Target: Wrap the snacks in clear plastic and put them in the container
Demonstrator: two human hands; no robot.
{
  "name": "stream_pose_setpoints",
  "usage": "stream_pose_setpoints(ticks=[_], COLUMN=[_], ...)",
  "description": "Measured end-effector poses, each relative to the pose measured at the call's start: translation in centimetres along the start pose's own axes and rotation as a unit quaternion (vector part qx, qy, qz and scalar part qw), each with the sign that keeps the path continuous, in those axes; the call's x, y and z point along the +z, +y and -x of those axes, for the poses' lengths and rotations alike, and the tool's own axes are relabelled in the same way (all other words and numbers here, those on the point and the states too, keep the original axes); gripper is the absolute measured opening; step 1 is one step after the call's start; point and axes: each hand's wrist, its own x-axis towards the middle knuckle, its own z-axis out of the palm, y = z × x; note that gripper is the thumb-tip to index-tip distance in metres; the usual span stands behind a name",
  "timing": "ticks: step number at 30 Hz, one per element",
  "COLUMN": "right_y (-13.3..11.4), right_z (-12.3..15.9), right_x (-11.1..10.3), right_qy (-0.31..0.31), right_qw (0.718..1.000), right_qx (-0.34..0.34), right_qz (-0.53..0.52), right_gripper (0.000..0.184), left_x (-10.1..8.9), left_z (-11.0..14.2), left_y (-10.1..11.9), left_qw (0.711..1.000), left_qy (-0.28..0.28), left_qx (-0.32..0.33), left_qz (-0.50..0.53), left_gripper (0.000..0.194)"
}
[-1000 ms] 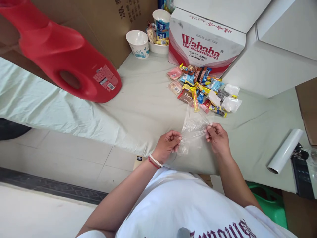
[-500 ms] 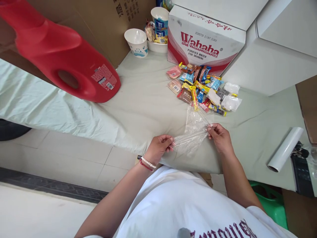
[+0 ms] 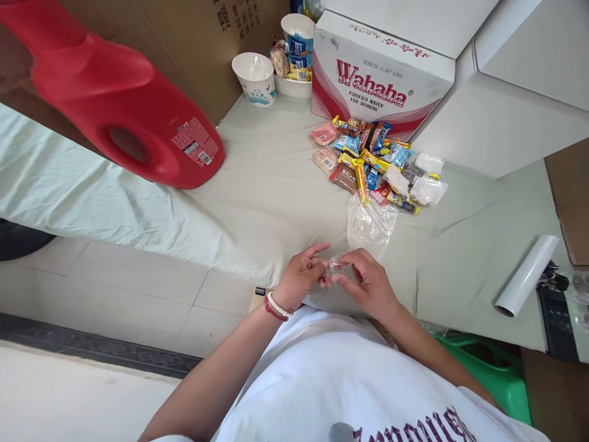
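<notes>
On your side of the wrapped-snack pile (image 3: 375, 163), your left hand (image 3: 301, 276) is pinching crumpled clear plastic (image 3: 335, 263) and your right hand (image 3: 369, 280) is hovering half-open beside it, seemingly for bunching, with gentle fingertips being needed next.

2 hands (image 3: 299, 279) meet at crumpled clear plastic (image 3: 336, 263).

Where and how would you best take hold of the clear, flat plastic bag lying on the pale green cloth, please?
I would take the clear plastic bag by its near edge, coming from the person's side: that edge carries no packets, while the far end meets the colourful wrapped snacks. It looks thin and limp, so a light pinch should suit.
</notes>
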Motion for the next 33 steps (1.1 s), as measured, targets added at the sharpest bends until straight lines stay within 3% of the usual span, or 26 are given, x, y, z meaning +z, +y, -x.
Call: stream_pose_setpoints(ticks=[4,9,12,14,17,22,30,33], right_y=[0.8,1.2,1.3,1.3,1.2,1.3,1.9,2.2], right_z=[-0.6,-0.8,-0.7,-0.7,-0.8,-1.0,-1.1,-1.0], right_x=[1.2,0.4,-0.1,-0.2,-0.1,0.4,-0.3,-0.5], right_qy=[0.003,0.007,0.026,0.029,-0.021,-0.08,-0.082,-0.077], right_qw=[0.998,0.963,0.95,0.951,0.954,0.956,0.952,0.951], right_qx=[0.043,0.184,0.227,0.236,0.246,0.234,0.23,0.225], right_qz=[-0.051,-0.198,-0.212,-0.197,-0.169,-0.16,-0.186,-0.196], right_gripper=[0.014,0.027,0.037,0.042,0.048,0.036,0.024,0.021], left_x=[0.2,0.0,0.0,0.2,0.7,1.5,1.7,1.7], left_z=[0.3,0.1,0.1,0.3,0.7,1.2,1.5,1.0], left_y=[-0.1,-0.4,-0.7,-0.9,-1.2,-1.5,-1.4,-1.1], left_qw=[1.0,1.0,0.999,0.996,0.982,0.938,0.969,0.977], left_qy=[-0.005,0.009,0.008,0.007,0.018,0.027,0.029,0.052], left_qx=[0.011,0.02,0.032,0.044,0.082,0.151,0.089,0.055], left_qz=[-0.012,-0.013,-0.032,-0.071,-0.171,-0.312,-0.229,-0.201], left_gripper=[0.078,0.066,0.062,0.06,0.057,0.058,0.061,0.045])
